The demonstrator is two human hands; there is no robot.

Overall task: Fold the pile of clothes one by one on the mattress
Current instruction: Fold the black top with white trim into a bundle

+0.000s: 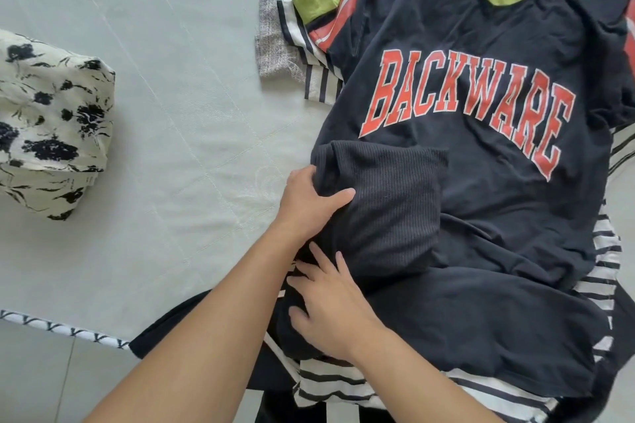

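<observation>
— Where is the piece being folded?

— A small dark ribbed knit garment [385,209] lies folded on top of the pile, on the lower front of a navy T-shirt with red BACKWARE lettering and a lime-green collar [481,55]. Its long axis runs roughly from the near edge of the pile up towards the lettering, tilted a little to the right.

— And the hands?

— The left hand [309,203] grips the ribbed garment's left edge, thumb lying over the top and fingers curled under the fold. The right hand [330,306] rests flat, fingers spread and pointing up and left, pressing the dark fabric at the garment's near end.

— Which way does the T-shirt point?

— Collar away from the person, hem towards them, lettering reading upright.

— What is underneath?

— A black-and-white striped garment [326,385] shows at the pile's near and right edges, and a grey speckled cloth [275,45] pokes out on the left near the green sleeve.

— Anything else?

— A folded cream cloth with black floral print [51,120] sits well apart at the left on the pale quilted mattress [171,113].
</observation>
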